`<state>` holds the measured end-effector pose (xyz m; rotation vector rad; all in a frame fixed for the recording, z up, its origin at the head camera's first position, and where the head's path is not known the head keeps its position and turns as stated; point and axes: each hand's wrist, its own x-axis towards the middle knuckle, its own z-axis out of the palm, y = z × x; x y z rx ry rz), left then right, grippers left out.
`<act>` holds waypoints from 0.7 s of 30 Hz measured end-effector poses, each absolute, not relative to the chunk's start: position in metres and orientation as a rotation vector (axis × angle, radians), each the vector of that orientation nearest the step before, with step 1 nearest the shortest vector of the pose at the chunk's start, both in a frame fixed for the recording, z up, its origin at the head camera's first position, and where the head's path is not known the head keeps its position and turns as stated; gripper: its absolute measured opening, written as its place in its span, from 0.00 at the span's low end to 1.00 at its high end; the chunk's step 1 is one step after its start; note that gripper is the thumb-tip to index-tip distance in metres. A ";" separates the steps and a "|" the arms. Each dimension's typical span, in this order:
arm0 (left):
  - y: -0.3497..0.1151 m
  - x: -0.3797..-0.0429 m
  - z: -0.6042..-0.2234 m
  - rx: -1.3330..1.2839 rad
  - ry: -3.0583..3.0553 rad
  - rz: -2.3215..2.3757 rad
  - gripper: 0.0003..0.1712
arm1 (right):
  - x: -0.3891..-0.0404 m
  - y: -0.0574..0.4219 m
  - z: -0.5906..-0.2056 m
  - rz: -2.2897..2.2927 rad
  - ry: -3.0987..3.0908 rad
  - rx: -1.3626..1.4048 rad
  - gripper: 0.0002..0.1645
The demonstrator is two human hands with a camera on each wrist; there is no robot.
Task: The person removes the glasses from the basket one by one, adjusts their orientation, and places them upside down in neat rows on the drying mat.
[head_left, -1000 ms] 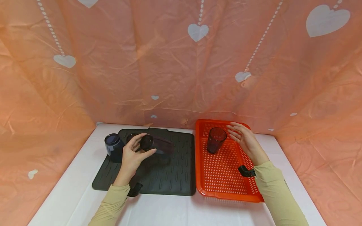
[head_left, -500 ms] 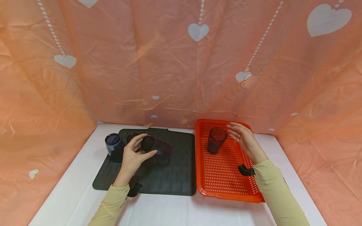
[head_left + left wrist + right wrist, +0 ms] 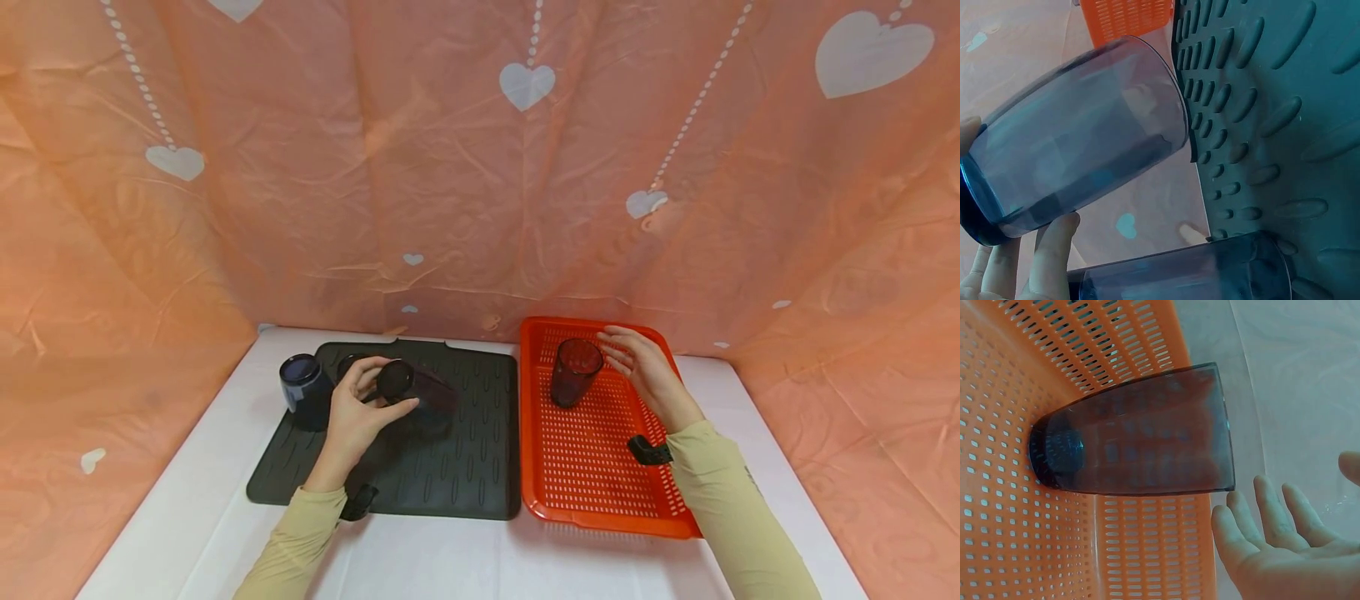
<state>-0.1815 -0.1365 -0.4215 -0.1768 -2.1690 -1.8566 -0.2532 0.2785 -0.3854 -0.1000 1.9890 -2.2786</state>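
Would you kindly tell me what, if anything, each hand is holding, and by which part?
The left hand holds a tinted glass near its thick, dark base; the right hand holds nothing.

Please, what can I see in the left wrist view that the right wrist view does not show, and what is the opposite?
Only left wrist: the left hand holding a tinted tumbler, a second tumbler below it, and the dark bumpy mat.
Only right wrist: a third tumbler standing in the basket and, clearly visible, the right hand near its rim.
Both: the orange basket, just partly in the left.
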 end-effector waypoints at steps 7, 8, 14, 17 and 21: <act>-0.141 -0.192 -0.439 -0.177 -2.165 -1.844 0.39 | -0.255 0.277 -0.387 -2.239 2.040 -0.111 0.30; -0.141 -0.193 -0.439 -0.180 -2.166 -1.838 0.39 | -0.255 0.277 -0.388 -2.233 2.045 -0.113 0.29; -0.140 -0.195 -0.439 -0.184 -2.169 -1.805 0.39 | -0.258 0.275 -0.391 -2.198 2.063 -0.106 0.29; -0.139 -0.197 -0.439 -0.190 -2.186 -1.779 0.39 | -0.259 0.274 -0.392 -2.187 2.076 -0.098 0.29; -0.137 -0.198 -0.438 -0.184 -2.209 -1.757 0.38 | -0.260 0.273 -0.393 -2.175 2.088 -0.107 0.30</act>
